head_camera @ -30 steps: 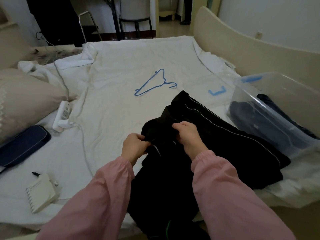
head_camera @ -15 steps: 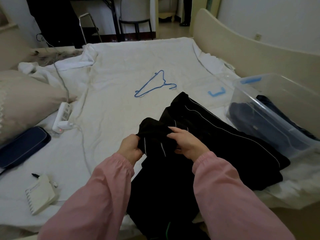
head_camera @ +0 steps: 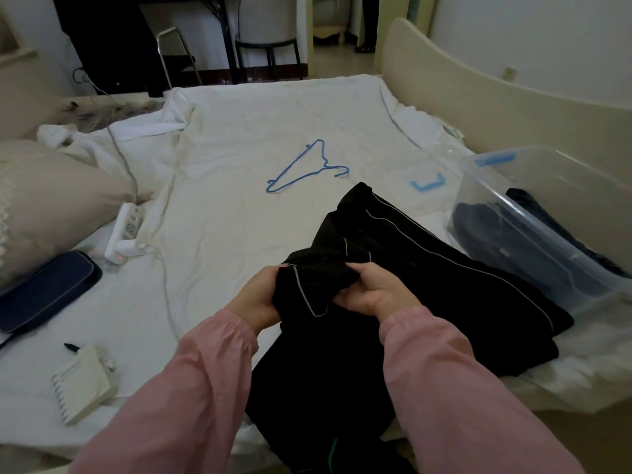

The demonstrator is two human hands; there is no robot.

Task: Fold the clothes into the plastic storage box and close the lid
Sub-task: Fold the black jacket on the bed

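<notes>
At the far left a beige pillow (head_camera: 44, 206) lies on the bed (head_camera: 222, 138), and just in front of it a dark blue flat case (head_camera: 44, 289). Nearer to us are a small white pad-like item (head_camera: 82, 381) and a black pen (head_camera: 71, 347) just beside its far corner. A white power strip (head_camera: 124, 230) lies beside the pillow with a small red light at its near end, and a pale cable (head_camera: 164, 278) trails from it across the sheet.

Further out, near the middle of the bed, a blue wire hanger (head_camera: 304, 169) lies flat, well apart from everything else.

Our left hand (head_camera: 256, 295) grips the left edge of a bunched fold of the black garment (head_camera: 427, 278); its fingers are curled into the cloth and mostly hidden behind it. The garment has thin pale piping and spreads over the bed's near right part, its lower end hanging over the near edge. Our right hand (head_camera: 372, 289) holds the same fold from the right, fingers (head_camera: 355, 268) curled over the fabric. Both sleeves are pink.

Beyond the garment a blue bracket-shaped piece (head_camera: 429, 183) lies on the sheet. At the right, the clear plastic storage box (head_camera: 598, 292) stands on the bed with no lid on it, touching the garment's right edge. Dark folded clothes (head_camera: 506, 241) already lie inside it. The cream headboard (head_camera: 513, 107) curves behind.
</notes>
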